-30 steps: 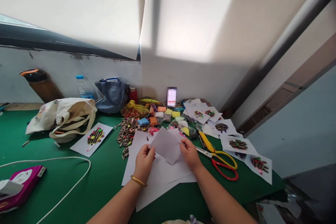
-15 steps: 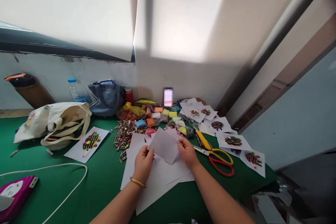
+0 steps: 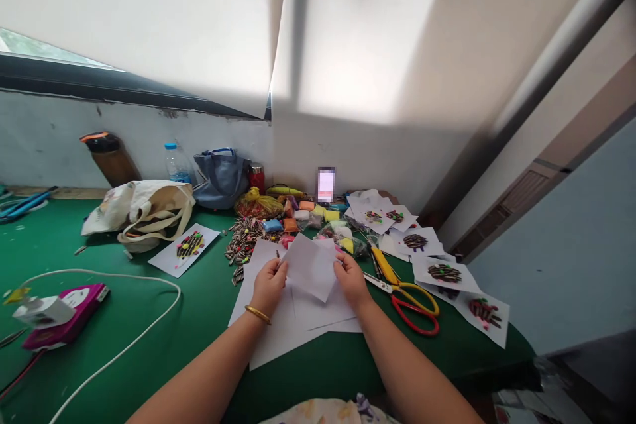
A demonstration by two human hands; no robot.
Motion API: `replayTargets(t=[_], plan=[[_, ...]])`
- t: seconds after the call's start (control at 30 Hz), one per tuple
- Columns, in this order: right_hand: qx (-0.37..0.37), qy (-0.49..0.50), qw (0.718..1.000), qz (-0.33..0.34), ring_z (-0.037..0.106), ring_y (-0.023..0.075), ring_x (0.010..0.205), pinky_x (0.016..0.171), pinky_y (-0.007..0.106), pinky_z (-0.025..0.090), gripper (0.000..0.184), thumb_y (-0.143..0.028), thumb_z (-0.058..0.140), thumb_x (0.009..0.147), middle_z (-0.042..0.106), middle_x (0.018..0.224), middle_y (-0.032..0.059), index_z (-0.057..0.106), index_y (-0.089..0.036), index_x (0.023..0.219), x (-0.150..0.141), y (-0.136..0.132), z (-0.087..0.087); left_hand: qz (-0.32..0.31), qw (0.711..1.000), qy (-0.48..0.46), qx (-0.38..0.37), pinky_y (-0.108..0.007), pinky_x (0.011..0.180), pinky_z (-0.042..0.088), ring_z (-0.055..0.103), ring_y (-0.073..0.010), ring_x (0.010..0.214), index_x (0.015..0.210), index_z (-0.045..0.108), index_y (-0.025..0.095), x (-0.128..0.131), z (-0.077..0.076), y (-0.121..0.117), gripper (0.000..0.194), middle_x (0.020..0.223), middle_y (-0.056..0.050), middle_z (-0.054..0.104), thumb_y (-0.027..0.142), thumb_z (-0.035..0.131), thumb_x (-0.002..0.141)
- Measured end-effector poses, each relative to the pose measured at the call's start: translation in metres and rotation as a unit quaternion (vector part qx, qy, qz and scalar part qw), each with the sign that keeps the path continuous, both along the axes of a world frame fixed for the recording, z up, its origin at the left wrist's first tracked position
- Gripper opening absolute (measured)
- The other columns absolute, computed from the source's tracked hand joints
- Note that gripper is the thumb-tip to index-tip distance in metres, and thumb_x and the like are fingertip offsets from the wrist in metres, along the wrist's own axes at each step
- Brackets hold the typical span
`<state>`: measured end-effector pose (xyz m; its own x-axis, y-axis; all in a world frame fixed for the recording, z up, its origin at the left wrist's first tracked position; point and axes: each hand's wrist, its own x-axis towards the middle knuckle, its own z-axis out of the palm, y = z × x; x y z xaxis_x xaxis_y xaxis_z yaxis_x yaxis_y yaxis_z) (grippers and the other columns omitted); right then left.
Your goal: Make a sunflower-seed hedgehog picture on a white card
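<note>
Between my two hands is a small white sheet of paper (image 3: 312, 267), tilted so one corner points up and one down. My left hand (image 3: 269, 286) pinches its left edge; a gold bangle circles that wrist. My right hand (image 3: 350, 279) grips the right edge with thumb and fingers. Larger white sheets (image 3: 278, 338) lie beneath on the green table. Just right of my right hand rest scissors (image 3: 415, 305) with red and yellow handles, beside a yellow cutter (image 3: 386, 265). A pile of striped sunflower seeds (image 3: 246, 238) spreads behind my left hand.
Packets of coloured clay (image 3: 308, 217) and a phone (image 3: 326, 184) are at the back. Seed-decorated papers (image 3: 444, 273) line the right edge; another decorated card (image 3: 185, 250) lies left. A cloth bag (image 3: 142, 209), blue bag (image 3: 221, 179), white cable (image 3: 173, 301) and purple power strip (image 3: 74, 324) occupy the left.
The view has swung left and pulled back, showing more of the power strip and the table's left side. Both hands keep hold of the small sheet, nearly in the same pose.
</note>
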<state>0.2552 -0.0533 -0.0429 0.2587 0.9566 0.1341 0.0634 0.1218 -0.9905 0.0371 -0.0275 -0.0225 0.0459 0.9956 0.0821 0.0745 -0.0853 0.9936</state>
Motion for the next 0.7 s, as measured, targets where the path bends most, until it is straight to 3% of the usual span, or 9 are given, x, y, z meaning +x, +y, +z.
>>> replayTargets(t=[0.2,0.43,0.57,0.63,0.7], plan=[[0.010,0.007,1.000,-0.021,0.048,0.0134,0.058,0.056,0.025,0.041,0.039,-0.050,0.066,0.073,0.051,0.063,-0.0043,0.060,-0.018,0.095,0.002,0.004,-0.002,0.018,1.000,-0.010,0.004,-0.022,0.044,0.033,0.043,-0.0118,0.044,0.068,0.052,0.021,0.001,-0.003,0.000,0.034,0.049,0.006,0.046,0.054,0.057,0.074],[0.000,0.030,1.000,-0.005,0.055,0.0164,0.061,0.058,0.028,0.044,0.039,-0.053,0.067,0.073,0.063,0.072,0.0004,0.061,-0.019,0.090,0.002,0.003,-0.002,0.030,0.999,0.009,0.014,-0.022,0.046,0.033,0.041,-0.0107,0.046,0.063,0.052,0.020,0.001,-0.001,0.001,0.036,0.050,0.006,0.043,0.054,0.063,0.070],[0.003,0.051,0.998,-0.042,0.057,0.0169,0.064,0.058,0.027,0.045,0.040,-0.055,0.063,0.076,0.064,0.076,0.0006,0.058,-0.020,0.097,0.004,0.002,-0.003,0.026,0.999,0.021,0.018,-0.026,0.052,0.042,0.051,-0.0147,0.054,0.076,0.059,0.019,-0.001,0.006,-0.006,0.040,0.059,0.002,0.053,0.059,0.056,0.075],[0.004,0.065,0.995,-0.070,0.058,0.0170,0.065,0.055,0.027,0.044,0.041,-0.056,0.058,0.080,0.065,0.079,0.0011,0.055,-0.021,0.101,0.006,0.003,-0.004,0.008,0.998,0.053,0.031,-0.031,0.062,0.048,0.059,-0.0197,0.067,0.084,0.063,0.018,-0.005,0.012,-0.018,0.038,0.073,-0.004,0.062,0.055,0.060,0.074],[0.006,0.082,0.992,-0.092,0.058,0.0170,0.065,0.054,0.026,0.044,0.041,-0.057,0.054,0.081,0.065,0.082,0.0015,0.051,-0.023,0.103,0.008,0.003,-0.005,-0.092,0.965,0.215,0.120,-0.041,0.083,0.049,0.063,-0.0256,0.088,0.093,0.068,0.020,-0.013,0.018,-0.034,0.036,0.094,-0.010,0.067,0.051,0.060,0.078]])
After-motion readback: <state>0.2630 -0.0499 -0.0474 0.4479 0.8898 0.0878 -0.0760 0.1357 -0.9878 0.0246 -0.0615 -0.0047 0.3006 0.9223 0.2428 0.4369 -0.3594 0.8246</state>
